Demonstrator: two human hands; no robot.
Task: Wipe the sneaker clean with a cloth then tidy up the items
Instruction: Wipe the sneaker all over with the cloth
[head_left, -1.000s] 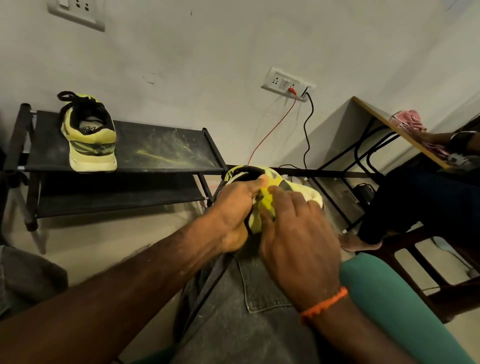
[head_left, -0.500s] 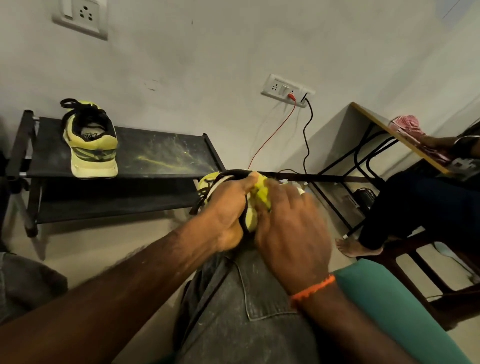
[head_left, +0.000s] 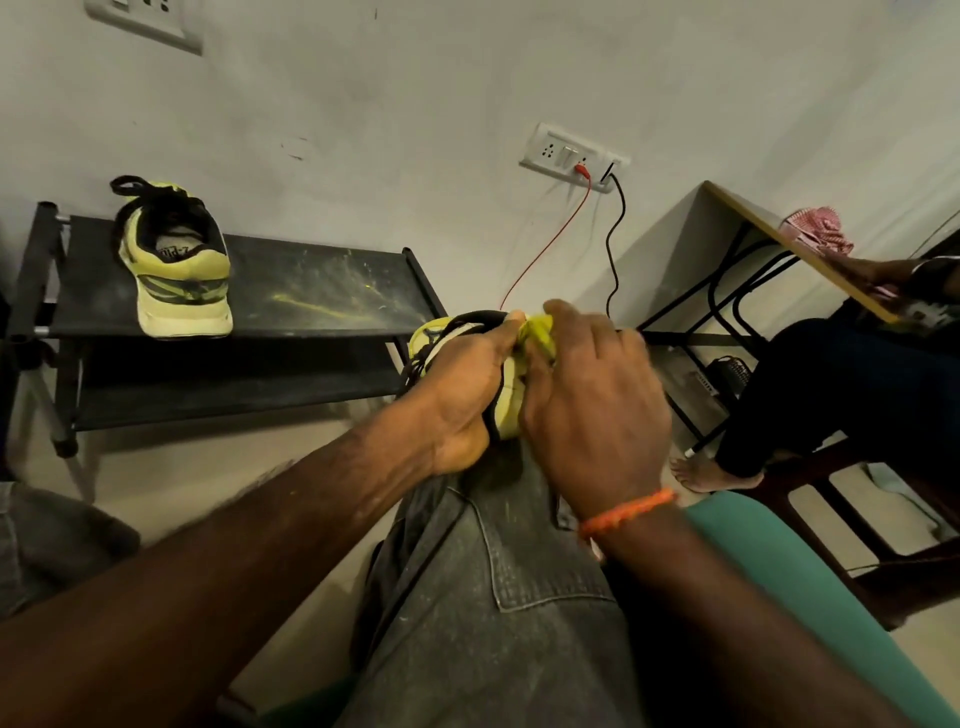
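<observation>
Your left hand grips yellow sneaker on your knee, right of shoe rack. Your right hand presses bunched yellow cloth against sneaker, fingers curled round cloth. Second sneaker sits on rack's top shelf.

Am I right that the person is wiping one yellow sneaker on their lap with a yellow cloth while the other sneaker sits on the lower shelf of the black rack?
Not quite: in the head view the other sneaker sits on the rack's top shelf, not the lower one. The rest holds: the left hand holds the sneaker on the lap while the right hand works the yellow cloth against it.
</observation>
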